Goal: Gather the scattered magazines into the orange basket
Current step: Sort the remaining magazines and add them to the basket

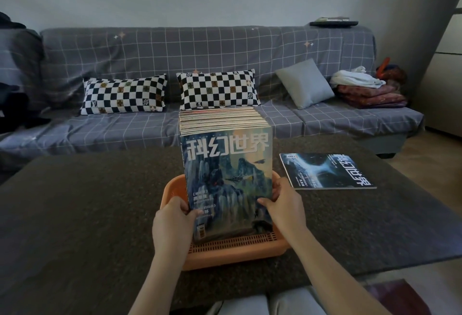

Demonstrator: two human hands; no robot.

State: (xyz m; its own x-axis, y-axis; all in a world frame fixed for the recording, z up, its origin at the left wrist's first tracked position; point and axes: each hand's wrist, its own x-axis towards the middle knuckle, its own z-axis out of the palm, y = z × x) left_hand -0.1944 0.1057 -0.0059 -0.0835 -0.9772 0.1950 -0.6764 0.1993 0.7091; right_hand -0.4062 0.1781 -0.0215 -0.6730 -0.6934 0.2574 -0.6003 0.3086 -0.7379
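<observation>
Both hands are on the big stack of magazines (226, 179) standing upright in the orange basket (235, 249) at the table's (75, 202) near edge: left hand (172, 224) and right hand (285, 204) grip its sides, thumbs on the front cover. Looks like they're settling the stack. One magazine (325, 171) is left lying flat toward the far right corner, so that's probably next.
</observation>
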